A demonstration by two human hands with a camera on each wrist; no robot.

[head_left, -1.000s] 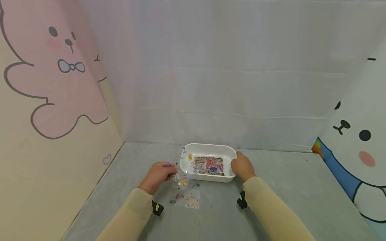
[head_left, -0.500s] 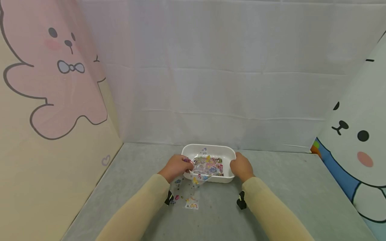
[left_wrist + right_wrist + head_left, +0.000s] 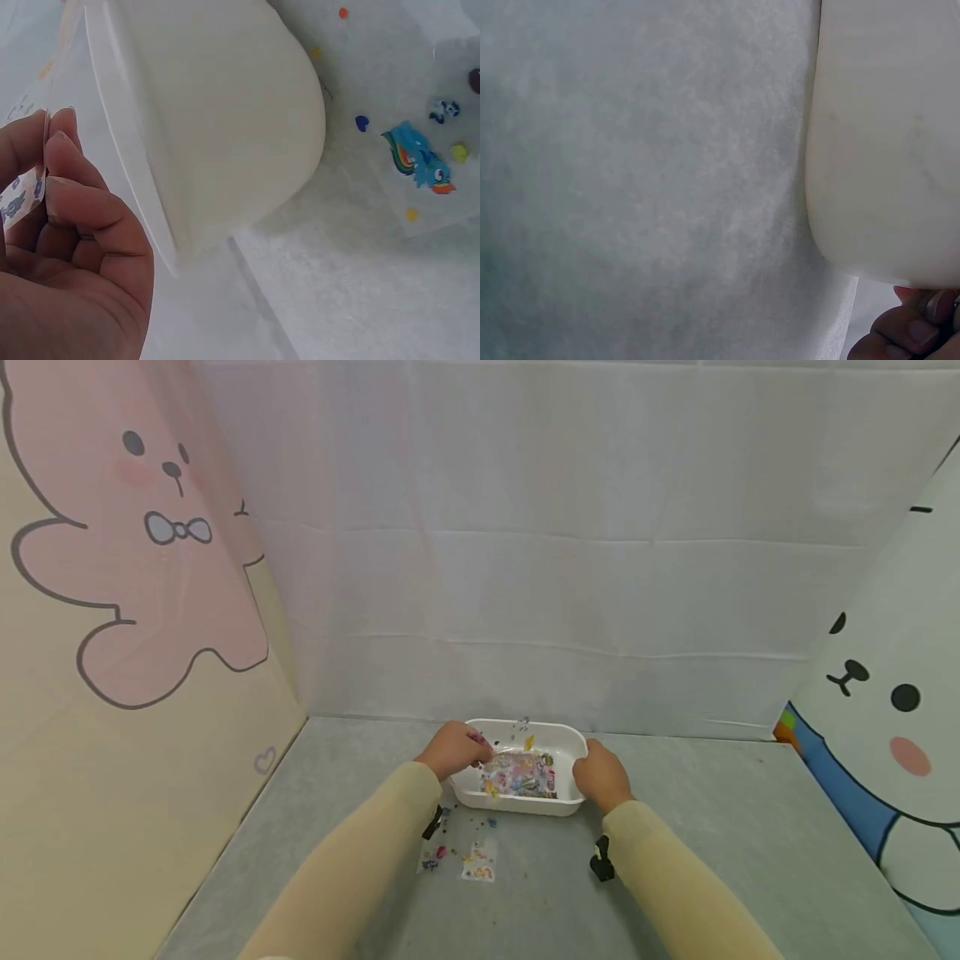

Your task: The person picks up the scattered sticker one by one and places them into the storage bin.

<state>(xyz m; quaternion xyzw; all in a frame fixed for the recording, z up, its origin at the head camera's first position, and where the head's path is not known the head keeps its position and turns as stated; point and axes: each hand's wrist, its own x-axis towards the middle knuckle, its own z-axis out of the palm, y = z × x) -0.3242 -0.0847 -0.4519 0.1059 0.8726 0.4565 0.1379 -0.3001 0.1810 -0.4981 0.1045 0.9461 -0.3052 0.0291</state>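
Observation:
My left hand (image 3: pixel 452 750) pinches a clear sheet of colourful cartoon stickers (image 3: pixel 16 196) between thumb and fingers, above the left part of a white plastic tub (image 3: pixel 517 806). That sheet is see-through, so its far edges are hard to make out. Inside the tub lies a flat pile of sticker sheets (image 3: pixel 538 783), partly seen through the held one. At the tub's right end, my right hand (image 3: pixel 603 775) grips the rim. Only some curled fingers of it show under the tub's end in the right wrist view.
Two clear sticker sheets lie on the grey table in front of the tub, one with orange figures (image 3: pixel 478 864), another with a blue rainbow-tailed pony (image 3: pixel 421 159). A pale curtain (image 3: pixel 540 610) hangs behind. Cartoon-printed walls (image 3: pixel 172 602) flank the table.
My left hand has carried the sticker sheet to the right and away from me, from beside the tub to over it. The right hand stays on the tub's right end.

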